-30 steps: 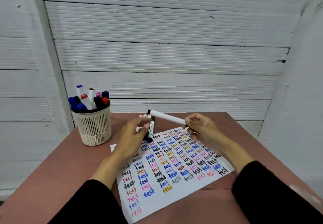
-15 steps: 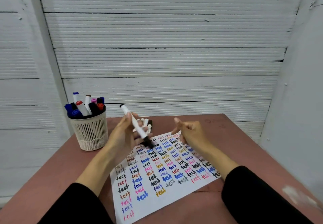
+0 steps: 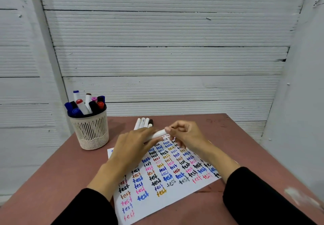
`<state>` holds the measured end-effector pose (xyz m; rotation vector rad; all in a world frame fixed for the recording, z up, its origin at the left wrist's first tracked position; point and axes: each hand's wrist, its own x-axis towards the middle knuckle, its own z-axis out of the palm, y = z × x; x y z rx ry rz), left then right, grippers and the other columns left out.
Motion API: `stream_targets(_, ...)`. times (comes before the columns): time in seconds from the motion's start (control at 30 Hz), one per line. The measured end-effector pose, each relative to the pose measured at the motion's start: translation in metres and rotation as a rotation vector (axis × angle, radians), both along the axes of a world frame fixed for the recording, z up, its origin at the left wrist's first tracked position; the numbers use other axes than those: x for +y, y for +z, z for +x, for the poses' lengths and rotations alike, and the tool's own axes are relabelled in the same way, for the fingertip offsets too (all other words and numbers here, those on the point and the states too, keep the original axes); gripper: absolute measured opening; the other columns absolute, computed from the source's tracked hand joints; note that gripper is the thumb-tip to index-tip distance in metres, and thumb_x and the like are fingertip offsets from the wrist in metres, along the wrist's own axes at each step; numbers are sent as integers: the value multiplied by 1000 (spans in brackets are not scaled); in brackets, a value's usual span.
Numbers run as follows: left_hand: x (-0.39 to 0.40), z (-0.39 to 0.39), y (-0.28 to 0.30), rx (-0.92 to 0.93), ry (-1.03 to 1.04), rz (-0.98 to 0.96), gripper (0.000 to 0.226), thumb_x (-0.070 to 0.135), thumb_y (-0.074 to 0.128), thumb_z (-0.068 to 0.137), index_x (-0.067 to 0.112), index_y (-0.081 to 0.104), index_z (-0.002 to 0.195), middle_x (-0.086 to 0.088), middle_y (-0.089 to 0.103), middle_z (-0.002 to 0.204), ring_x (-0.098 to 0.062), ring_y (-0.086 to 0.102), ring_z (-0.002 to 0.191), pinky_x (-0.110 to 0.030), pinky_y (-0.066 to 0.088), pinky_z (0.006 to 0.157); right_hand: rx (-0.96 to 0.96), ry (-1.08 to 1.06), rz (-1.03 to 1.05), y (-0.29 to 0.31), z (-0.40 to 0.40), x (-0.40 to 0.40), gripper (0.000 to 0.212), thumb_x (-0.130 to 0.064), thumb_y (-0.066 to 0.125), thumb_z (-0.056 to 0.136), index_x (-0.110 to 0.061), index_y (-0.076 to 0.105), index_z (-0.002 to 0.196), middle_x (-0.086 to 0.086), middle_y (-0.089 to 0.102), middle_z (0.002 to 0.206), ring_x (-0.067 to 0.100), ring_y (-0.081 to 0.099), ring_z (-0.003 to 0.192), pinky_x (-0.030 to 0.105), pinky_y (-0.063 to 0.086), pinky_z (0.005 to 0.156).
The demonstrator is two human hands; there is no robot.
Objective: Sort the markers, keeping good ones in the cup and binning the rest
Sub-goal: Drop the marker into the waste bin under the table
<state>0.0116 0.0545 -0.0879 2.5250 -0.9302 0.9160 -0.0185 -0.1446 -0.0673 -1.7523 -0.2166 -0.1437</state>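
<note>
A white marker (image 3: 157,134) lies almost level between both hands, above the top of the test sheet (image 3: 163,177). My left hand (image 3: 135,147) holds its left part, and my right hand (image 3: 185,134) grips its right end with pinched fingers. A beige slotted cup (image 3: 90,132) at the left holds several capped markers (image 3: 85,104) in blue, red, pink and black. A small row of loose markers (image 3: 144,122) lies on the table just beyond my hands. The marker's tip and cap are hidden by my fingers.
The reddish-brown table (image 3: 52,181) ends at a white ribbed wall behind. The paper is covered with rows of the word "test" in many colours. No bin is in view.
My left hand swung the marker down from a steep tilt to nearly level. My right hand moved left and closed on its right end.
</note>
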Motion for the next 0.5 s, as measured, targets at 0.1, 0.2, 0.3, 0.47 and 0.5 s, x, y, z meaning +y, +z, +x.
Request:
stream_targets(0.1,0,0,5,66,37,-116,50,60,29,90,29,60,114,18,60,88,-2,52,65,-22,43,53,-14,-143,177,8,5,-18,16,-22,61,92,-7,65,87,0,60,64,6,45,46,15,35,40)
stream_targets(0.2,-3,-4,8,96,46,-219,38,55,30,94,31,56,108,21,52,85,-3,50,70,-23,39,56,-18,-277,203,8,10,-32,24,-29,59,94,-9,63,80,0,58,63,7,43,47,17,35,42)
stream_targets(0.3,-3,-5,7,89,86,-201,43,56,16,96,30,49,88,15,50,69,-8,51,63,-30,43,55,-189,-389,-249,-4,11,-26,35,-47,48,95,-15,63,89,-6,58,78,11,47,66,22,39,58)
stream_targets(0.47,-3,-4,6,190,258,-262,73,55,4,95,11,53,62,-2,51,54,-24,55,55,-42,50,61,-464,-203,-945,-13,-4,7,50,-54,16,99,-27,56,114,-15,56,109,4,44,107,31,22,101)
stream_targets(0.5,-4,-5,7,214,243,-286,74,55,5,95,10,52,60,-3,51,53,-24,55,55,-41,50,61,-494,-166,-970,-15,-7,17,46,-50,18,101,-26,54,118,-12,57,108,6,46,102,30,25,98)
